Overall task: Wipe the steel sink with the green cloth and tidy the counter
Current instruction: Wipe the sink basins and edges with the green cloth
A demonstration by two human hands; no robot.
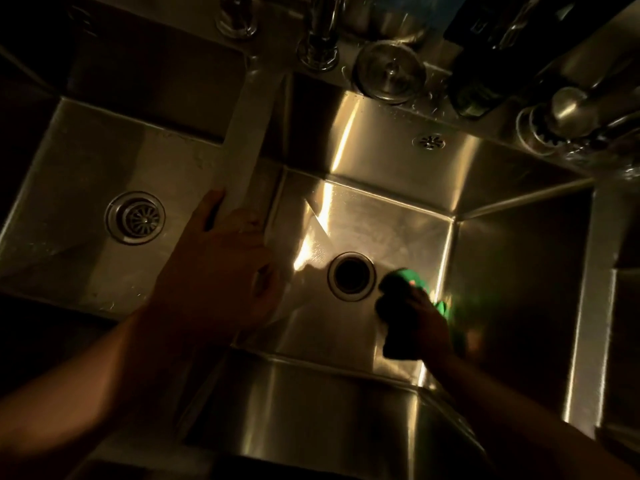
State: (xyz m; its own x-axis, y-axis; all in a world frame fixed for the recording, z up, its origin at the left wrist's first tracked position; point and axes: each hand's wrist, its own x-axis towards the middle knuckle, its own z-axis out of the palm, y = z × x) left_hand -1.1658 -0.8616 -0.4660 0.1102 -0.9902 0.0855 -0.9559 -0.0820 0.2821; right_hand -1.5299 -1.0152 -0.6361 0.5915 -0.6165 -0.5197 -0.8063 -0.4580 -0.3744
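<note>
1. Gripping a bunched green cloth [403, 308], the right hand [427, 322] presses it against the floor of the right basin of the steel sink [381, 223], just right of the open drain hole [351, 276] and close to the right wall
2. Left hand [221, 268] rests on the divider [247, 140] between the two basins, fingers curled over its edge and holding nothing; judged a brace that steadies the body while the other arm reaches down
3. Cloth position suggests wiping of the basin floor is under way; the walls and the left basin, with its strainer drain [135, 217], appear still to be done
4. Back ledge carries a faucet base [318, 46], a round metal lid [389, 71], a dark bottle [479, 77] and further metal ware at right, crowded together, probably awaiting the tidying step
5. An overflow grille [428, 141] sits high on the rear wall
6. Lighting is dim; no brand, label or writing can be read on any item, the bottle included
</note>
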